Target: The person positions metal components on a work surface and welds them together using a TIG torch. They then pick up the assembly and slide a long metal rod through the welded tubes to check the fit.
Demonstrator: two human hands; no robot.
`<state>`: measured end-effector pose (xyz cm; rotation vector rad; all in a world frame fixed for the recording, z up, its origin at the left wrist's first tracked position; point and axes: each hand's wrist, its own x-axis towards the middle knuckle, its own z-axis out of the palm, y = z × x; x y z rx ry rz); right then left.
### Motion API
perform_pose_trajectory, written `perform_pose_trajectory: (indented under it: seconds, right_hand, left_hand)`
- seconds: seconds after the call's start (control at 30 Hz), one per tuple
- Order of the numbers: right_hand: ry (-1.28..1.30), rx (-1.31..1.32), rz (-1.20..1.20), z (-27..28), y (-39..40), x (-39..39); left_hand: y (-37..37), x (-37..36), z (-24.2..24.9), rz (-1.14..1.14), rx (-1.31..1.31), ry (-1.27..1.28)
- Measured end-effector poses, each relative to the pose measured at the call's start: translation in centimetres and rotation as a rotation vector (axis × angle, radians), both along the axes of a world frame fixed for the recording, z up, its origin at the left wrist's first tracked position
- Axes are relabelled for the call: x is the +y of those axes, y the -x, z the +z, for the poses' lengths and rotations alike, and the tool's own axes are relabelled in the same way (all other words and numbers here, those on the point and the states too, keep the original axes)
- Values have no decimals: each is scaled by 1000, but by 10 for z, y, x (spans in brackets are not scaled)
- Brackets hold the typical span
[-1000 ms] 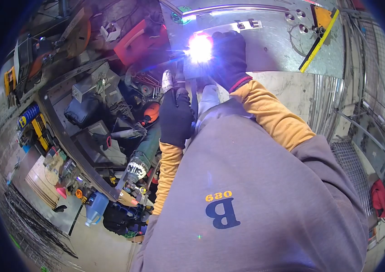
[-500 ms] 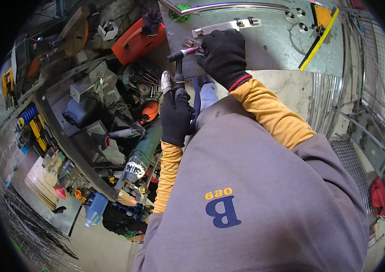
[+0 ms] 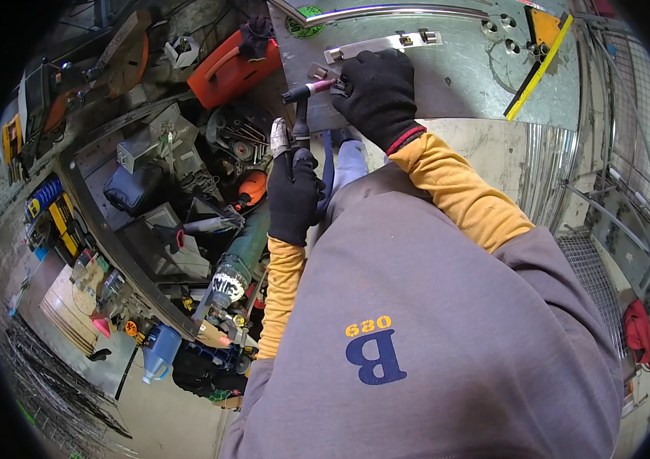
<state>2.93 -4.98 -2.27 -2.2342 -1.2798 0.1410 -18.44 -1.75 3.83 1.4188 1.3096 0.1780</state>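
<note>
My left hand (image 3: 294, 191), in a black glove with a silvery covering on one finger, is wrapped round the handle of a welding torch (image 3: 302, 103). The torch head has a pink nozzle that points right, toward my other hand. My right hand (image 3: 377, 92), also in a black glove, rests at the metal table's (image 3: 462, 84) near edge with its fingers closed on a small metal piece (image 3: 341, 86). Beside its fingertips lies another small metal bracket (image 3: 319, 72). Just beyond, a flat metal strip (image 3: 382, 46) with short cylindrical fittings lies on the table.
A yellow ruler (image 3: 540, 67) and an orange square (image 3: 545, 29) lie at the table's right. Long bent tubing (image 3: 394, 10) runs along the far side. At left are a red case (image 3: 237, 73), a green gas cylinder (image 3: 244, 252) and a cart of tools.
My left hand and forearm have shifted slightly left, and the torch handle has moved a little with them. My right hand has stayed almost still.
</note>
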Motion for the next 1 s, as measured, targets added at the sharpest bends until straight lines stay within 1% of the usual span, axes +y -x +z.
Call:
perform_pose_trajectory:
  seconds: [0.2, 0.37, 0.43, 0.47, 0.53, 0.6, 0.67, 0.7, 0.77, 0.8, 0.83, 0.9, 1.0]
  right_hand:
    - [-8, -12, 2, -2, 0, 0]
    - [-29, -42, 38, -3, -3, -1]
    - [-127, 98, -58, -15, 6, -2]
    - [-15, 173, -64, -19, 9, -5]
    - [15, 197, -85, -21, 11, -6]
    - [42, 222, -101, -18, 10, -3]
    - [-56, 123, -116, -13, 6, 0]
    - [-55, 122, -114, -10, 3, -2]
    - [-8, 8, 36, 6, -3, -1]
    - [-8, -6, 14, 4, -2, 0]
    - [-8, -7, 16, 4, -2, 0]
    - [-47, -8, 14, 3, -2, 1]
    - [-56, -2, 15, 4, -2, 1]
  left_hand:
    - [5, 2, -5, -21, -16, -9]
    - [-1, 2, 3, -30, -26, 21]
    - [-3, 1, 5, -27, -29, 62]
    - [-4, 1, 7, -29, -22, 55]
    - [-5, 1, 6, -30, -16, 47]
    - [-2, 1, -2, -108, 16, -66]
    - [-1, 0, -5, -124, 48, -120]
    - [0, -1, -8, -144, 77, -171]
    - [8, 2, -20, -142, 93, -95]
    - [14, -3, -24, -95, 43, -65]
    - [9, -4, -17, -94, 42, -65]
    - [3, -6, -9, -14, 3, 43]
    - [4, -6, -12, 7, 3, 74]
